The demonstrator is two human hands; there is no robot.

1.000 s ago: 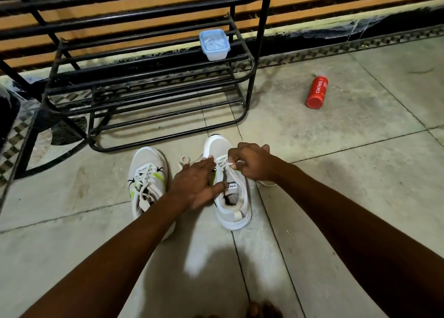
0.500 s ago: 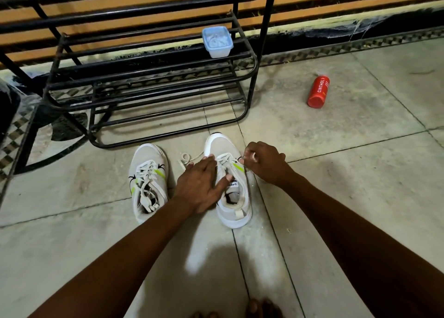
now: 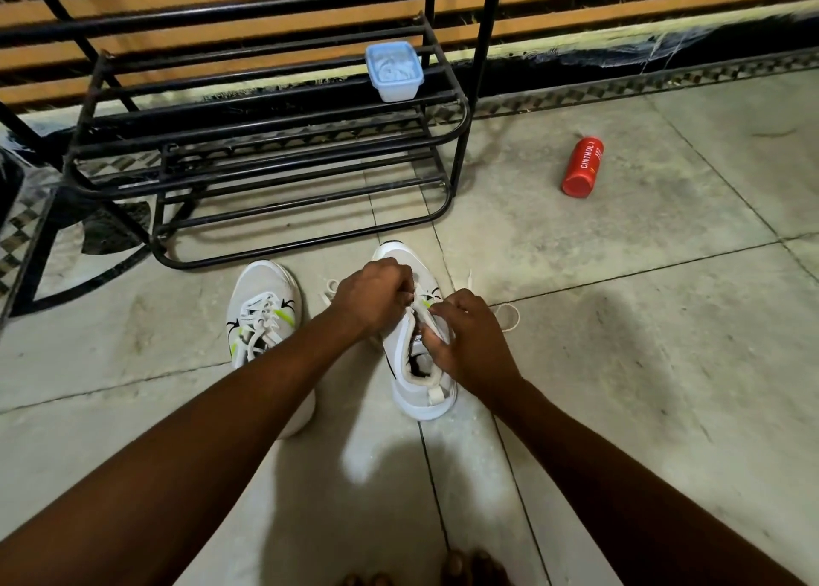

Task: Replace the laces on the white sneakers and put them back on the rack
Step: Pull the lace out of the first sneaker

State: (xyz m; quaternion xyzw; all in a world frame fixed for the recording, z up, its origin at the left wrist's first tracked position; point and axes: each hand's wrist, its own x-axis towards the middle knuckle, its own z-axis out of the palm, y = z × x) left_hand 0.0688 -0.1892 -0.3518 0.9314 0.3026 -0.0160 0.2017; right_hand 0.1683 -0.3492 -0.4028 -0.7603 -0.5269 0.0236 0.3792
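Head view, the only one supplied: both of your hands are working over the right-hand sneaker point(image 3: 414, 355), which stands on the tiled floor point(image 3: 620, 364) just in front of the rack point(image 3: 266, 151). Your left hand point(image 3: 370, 299) is curled over the forefoot and appears to pinch the lace point(image 3: 509, 315) near the upper eyelets, though the contact itself is hidden by your knuckles. Your right hand point(image 3: 469, 341) is curled at the tongue and collar, fingers pressed into the shoe's opening; whether it grips lace or only the tongue cannot be told. Loose lace ends trail on the floor to either side of this shoe, so I judge its lacing to be in progress, not finished. The left-hand sneaker point(image 3: 266, 315) lies beside it with lace crossed through its eyelets and looks laced; whether it is tied is unclear. Neither shoe is on the rack, so that step remains outstanding for both. The rack carries only a small lidded plastic box point(image 3: 394, 71) on an upper rail. A red bottle point(image 3: 583, 166) lies on its side on the floor, well apart to the right.
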